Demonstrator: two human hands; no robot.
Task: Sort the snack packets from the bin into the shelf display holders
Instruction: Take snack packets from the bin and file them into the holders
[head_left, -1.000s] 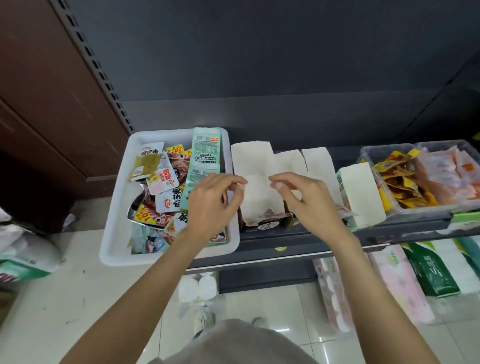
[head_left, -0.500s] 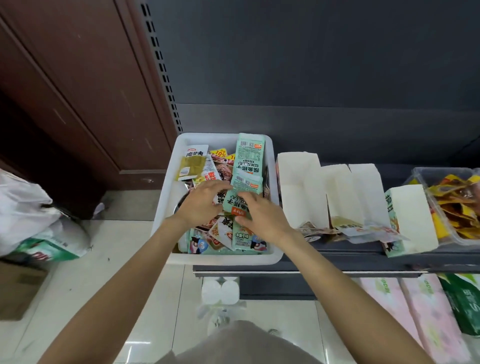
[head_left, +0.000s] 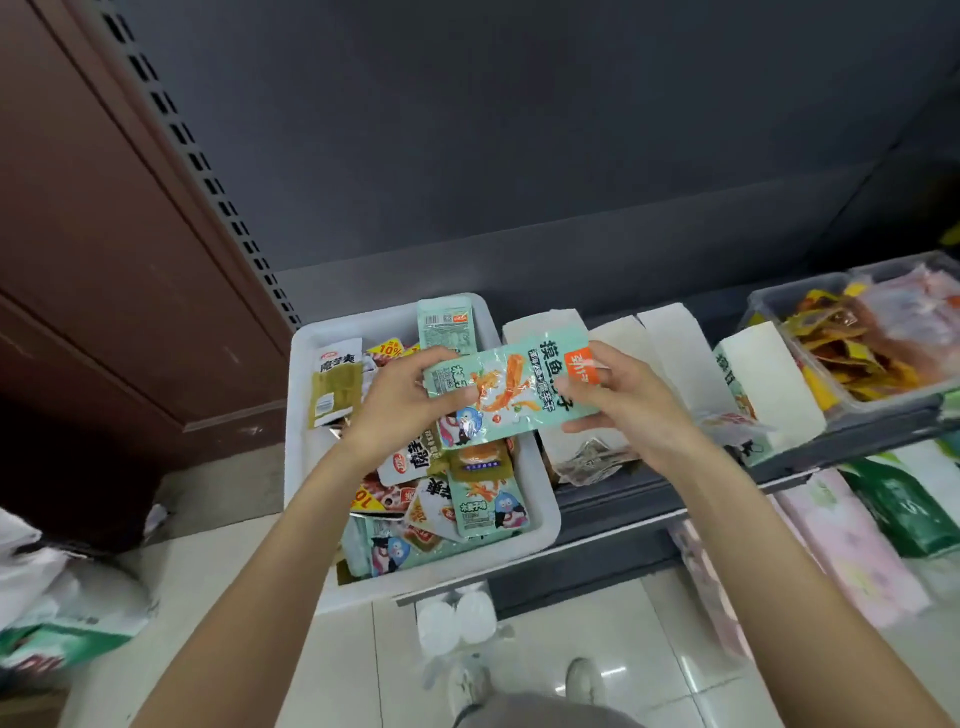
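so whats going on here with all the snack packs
A person is sorting snacks at a shop shelf. Both hands, left hand and right hand, hold a mint-green snack packet flat above the white bin, which is full of mixed packets. To the right stand white display holders, mostly unfilled, and a clear tub of other snacks. The packet is not yet placed.

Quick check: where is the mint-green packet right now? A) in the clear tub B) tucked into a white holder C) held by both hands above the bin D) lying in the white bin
C: the left hand and right hand each grip an end of the mint-green packet, raised over the white bin.
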